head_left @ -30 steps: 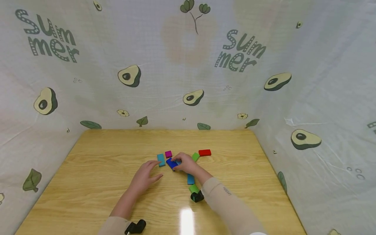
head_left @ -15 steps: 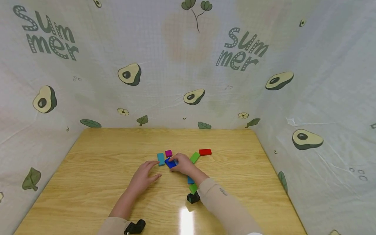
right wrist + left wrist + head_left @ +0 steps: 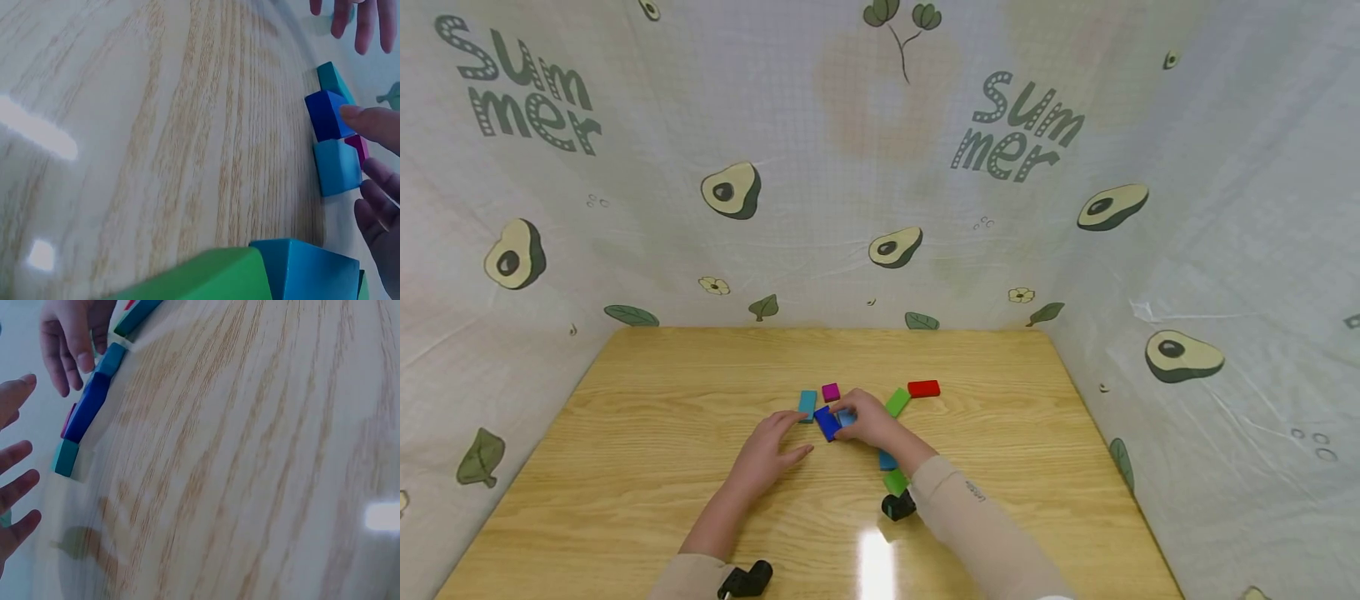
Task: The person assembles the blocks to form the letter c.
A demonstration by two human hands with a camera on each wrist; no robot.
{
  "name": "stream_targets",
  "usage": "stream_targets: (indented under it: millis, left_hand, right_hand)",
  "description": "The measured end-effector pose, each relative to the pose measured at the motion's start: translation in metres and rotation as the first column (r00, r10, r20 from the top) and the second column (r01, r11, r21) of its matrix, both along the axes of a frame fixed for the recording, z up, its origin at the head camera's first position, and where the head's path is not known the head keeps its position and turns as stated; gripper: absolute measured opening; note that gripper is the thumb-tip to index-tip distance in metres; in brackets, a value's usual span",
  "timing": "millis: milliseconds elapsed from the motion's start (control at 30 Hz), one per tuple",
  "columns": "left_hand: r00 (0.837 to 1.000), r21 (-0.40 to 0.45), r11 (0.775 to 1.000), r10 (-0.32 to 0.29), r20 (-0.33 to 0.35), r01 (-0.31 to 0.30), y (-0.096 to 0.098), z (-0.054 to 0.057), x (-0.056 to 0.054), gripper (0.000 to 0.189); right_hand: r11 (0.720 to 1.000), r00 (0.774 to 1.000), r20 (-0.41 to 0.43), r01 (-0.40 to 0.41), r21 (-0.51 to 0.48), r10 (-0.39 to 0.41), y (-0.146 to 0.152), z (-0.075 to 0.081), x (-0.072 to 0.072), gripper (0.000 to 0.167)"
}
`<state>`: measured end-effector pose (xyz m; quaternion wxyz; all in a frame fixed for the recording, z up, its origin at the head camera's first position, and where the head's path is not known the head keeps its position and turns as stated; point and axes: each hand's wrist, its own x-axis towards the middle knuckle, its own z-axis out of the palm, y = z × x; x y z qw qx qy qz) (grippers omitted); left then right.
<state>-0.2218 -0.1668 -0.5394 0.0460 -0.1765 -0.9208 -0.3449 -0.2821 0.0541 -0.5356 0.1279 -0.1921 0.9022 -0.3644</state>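
Dark blue block: on the tabletop (image 3: 700, 392), its end meeting the turquoise block (image 3: 807, 405); the dark blue block (image 3: 828, 424) lies slanted.
Right hand: right hand (image 3: 871, 421) over it, fingers apart, one fingertip on the block, probably to steady or nudge it; no closed pinch shows in the wrist views.
Left hand: left hand (image 3: 767, 454) spread, holding nothing, fingertips close to the turquoise block; looks like a ready stop for that end.
Light blue block: light blue block (image 3: 847, 417) on the other side of dark blue, partly under the right hand in the head view.
Magenta block: magenta block (image 3: 830, 392) just beyond.
Right side: lime green block (image 3: 897, 402), red block (image 3: 923, 389) near its far end; medium blue block (image 3: 887, 460) and near green block (image 3: 895, 481) by the right forearm, seemingly left alone.
Backdrop: avocado-print sheet (image 3: 820, 292) behind the tabletop, likely a screen.
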Motion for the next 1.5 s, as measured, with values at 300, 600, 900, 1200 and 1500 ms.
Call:
stream_targets:
  millis: [300, 600, 900, 1200, 1500]
  left_hand:
    - [0.999, 0.005, 1.0, -0.01, 0.039, 0.01, 0.01, -0.005, -0.002, 0.054]
    - [0.998, -0.004, 0.999, -0.033, 0.047, 0.033, 0.022, -0.011, -0.005, 0.052]
    - [0.997, -0.018, 0.999, -0.047, 0.054, 0.048, 0.027, -0.008, -0.007, 0.053]
    - [0.998, -0.021, 0.998, -0.05, 0.039, 0.051, 0.037, -0.001, -0.009, 0.054]
    - [0.995, 0.014, 0.995, -0.097, 0.009, 0.097, 0.049, 0.002, -0.01, 0.051]
  right_hand:
    - [0.997, 0.998, 0.03, 0.044, 0.065, -0.046, 0.004, 0.0, 0.0, 0.046]
    - [0.984, 1.0, 0.018, -0.007, 0.179, 0.003, 0.01, 0.001, -0.003, 0.055]
    - [0.991, 1.0, 0.015, -0.025, 0.129, 0.023, 0.022, 0.007, -0.002, 0.054]
    - [0.999, 0.998, 0.055, -0.012, 0.035, 0.01, 0.045, 0.011, 0.006, 0.055]
    - [1.0, 1.0, 0.019, -0.02, -0.021, 0.021, 0.068, 0.015, 0.018, 0.053]
